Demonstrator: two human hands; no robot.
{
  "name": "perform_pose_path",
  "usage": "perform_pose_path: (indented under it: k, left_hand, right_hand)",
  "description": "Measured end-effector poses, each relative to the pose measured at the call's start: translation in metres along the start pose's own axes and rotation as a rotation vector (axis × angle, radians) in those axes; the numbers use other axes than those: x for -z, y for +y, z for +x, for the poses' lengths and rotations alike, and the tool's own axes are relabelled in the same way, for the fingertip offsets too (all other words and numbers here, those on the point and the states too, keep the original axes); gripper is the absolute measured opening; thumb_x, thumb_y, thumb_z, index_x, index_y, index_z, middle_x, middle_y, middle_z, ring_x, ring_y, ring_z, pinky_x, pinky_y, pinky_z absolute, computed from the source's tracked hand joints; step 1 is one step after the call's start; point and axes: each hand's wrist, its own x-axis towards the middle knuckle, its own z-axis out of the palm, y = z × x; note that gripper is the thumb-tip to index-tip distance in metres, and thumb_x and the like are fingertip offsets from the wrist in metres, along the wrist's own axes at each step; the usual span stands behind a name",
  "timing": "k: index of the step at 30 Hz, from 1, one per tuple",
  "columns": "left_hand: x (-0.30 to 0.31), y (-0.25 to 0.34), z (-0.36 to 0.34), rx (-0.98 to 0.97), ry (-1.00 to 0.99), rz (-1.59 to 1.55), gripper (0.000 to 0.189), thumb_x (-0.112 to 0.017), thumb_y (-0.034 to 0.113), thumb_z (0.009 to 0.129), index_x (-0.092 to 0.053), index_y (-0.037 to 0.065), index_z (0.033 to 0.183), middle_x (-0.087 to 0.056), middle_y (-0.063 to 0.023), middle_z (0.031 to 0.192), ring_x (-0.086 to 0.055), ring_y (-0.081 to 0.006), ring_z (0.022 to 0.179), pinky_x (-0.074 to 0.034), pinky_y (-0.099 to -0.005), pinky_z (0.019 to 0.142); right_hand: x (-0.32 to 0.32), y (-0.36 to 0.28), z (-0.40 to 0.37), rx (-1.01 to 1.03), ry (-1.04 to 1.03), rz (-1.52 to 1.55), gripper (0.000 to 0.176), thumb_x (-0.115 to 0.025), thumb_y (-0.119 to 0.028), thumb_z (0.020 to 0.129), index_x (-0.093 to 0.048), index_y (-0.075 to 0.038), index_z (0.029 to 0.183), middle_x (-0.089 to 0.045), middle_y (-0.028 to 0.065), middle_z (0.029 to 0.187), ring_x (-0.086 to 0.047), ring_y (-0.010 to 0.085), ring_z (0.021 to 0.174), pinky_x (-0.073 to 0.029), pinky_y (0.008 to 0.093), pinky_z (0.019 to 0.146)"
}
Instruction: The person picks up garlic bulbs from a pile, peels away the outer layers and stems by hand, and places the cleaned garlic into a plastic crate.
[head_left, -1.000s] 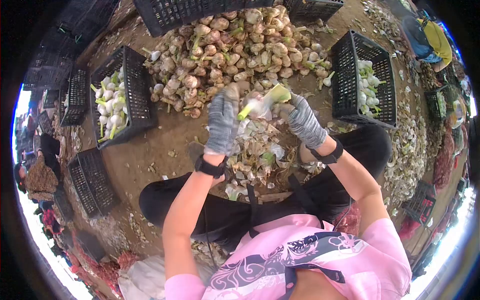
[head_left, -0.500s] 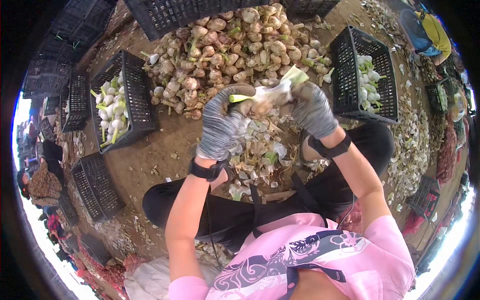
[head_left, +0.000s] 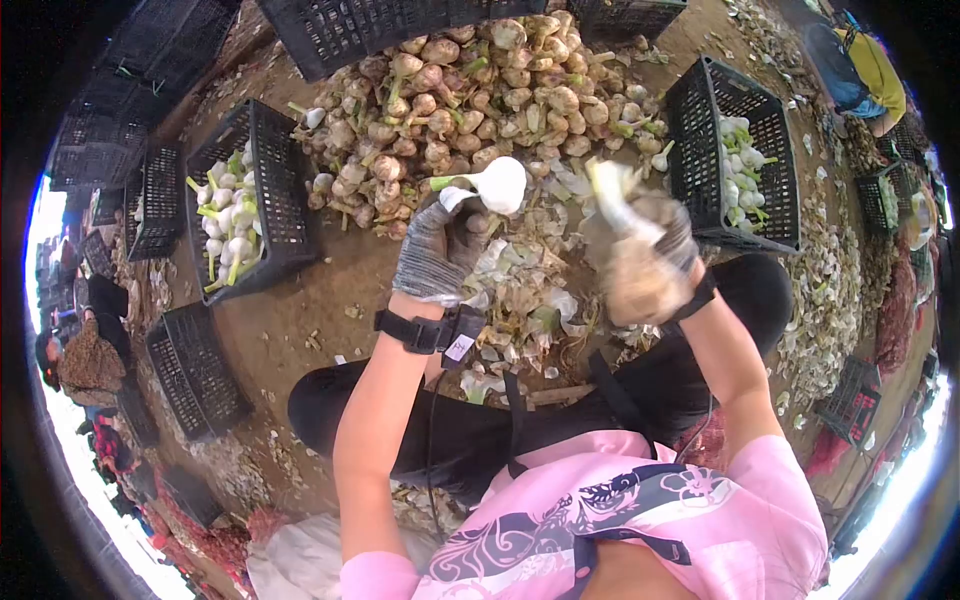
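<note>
A clean white garlic bulb [head_left: 503, 186] with a short green stem is held up by my gloved left hand [head_left: 440, 245], whose fingers are closed on it. To the right, my gloved right hand [head_left: 665, 240] is blurred by motion and grips peeled garlic skin [head_left: 632, 262], brownish and loose, with a pale green leafy end. Between my hands and below them lie scattered husks [head_left: 520, 290]. Beyond my hands rises a pile of unpeeled garlic [head_left: 450, 100].
Black crates of white garlic stand at left [head_left: 275, 200] and right [head_left: 690, 150]. An empty-looking crate [head_left: 198, 370] lies lower left. More crates edge the pile's far side. People are at the far left [head_left: 95, 350] and upper right [head_left: 865, 75].
My hands have moved apart. The bulb now shows white and bare in my left hand, while the skin has come away to the right in my right hand.
</note>
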Motion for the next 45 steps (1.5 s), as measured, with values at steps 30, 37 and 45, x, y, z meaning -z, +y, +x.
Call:
perform_pose_path:
  k: [30, 37, 45]
  left_hand:
    - [0.004, -0.098, -0.036, -0.143, -0.866, 1.825, 0.03, -0.059, 0.025, 0.078, -0.059, 0.015, 0.107, -0.061, -0.0101, 0.087, -0.057, -0.0292, 0.088, -0.044, -0.0396, 0.079]
    - [0.01, -0.089, -0.041, 0.131, -0.805, 2.021, 0.06, -0.058, 0.04, 0.076, -0.043, 0.002, 0.121, -0.057, -0.0202, 0.077, -0.058, -0.0344, 0.073, -0.046, -0.0427, 0.064]
    - [0.002, -0.065, -0.022, 0.224, -0.519, 2.109, 0.044, -0.054, 0.035, 0.08, -0.05, 0.003, 0.111, -0.059, -0.0192, 0.077, -0.059, -0.0339, 0.073, -0.045, -0.0438, 0.064]
  right_hand:
    - [0.132, -0.061, -0.026, 0.859, 0.714, 0.001, 0.034, -0.056, -0.023, 0.082, -0.05, 0.0, 0.105, -0.055, 0.0165, 0.101, -0.057, 0.0242, 0.085, -0.05, 0.0373, 0.075]
    - [0.177, -0.082, 0.003, 0.992, 0.52, 0.028, 0.038, -0.057, -0.035, 0.081, -0.058, -0.003, 0.102, -0.059, 0.0058, 0.088, -0.054, 0.0128, 0.067, -0.045, 0.0237, 0.057]
    - [0.325, -0.009, 0.156, 0.014, 0.642, -2.579, 0.021, -0.055, -0.016, 0.079, -0.06, 0.001, 0.091, -0.062, 0.0185, 0.085, -0.06, 0.0308, 0.076, -0.048, 0.037, 0.067]
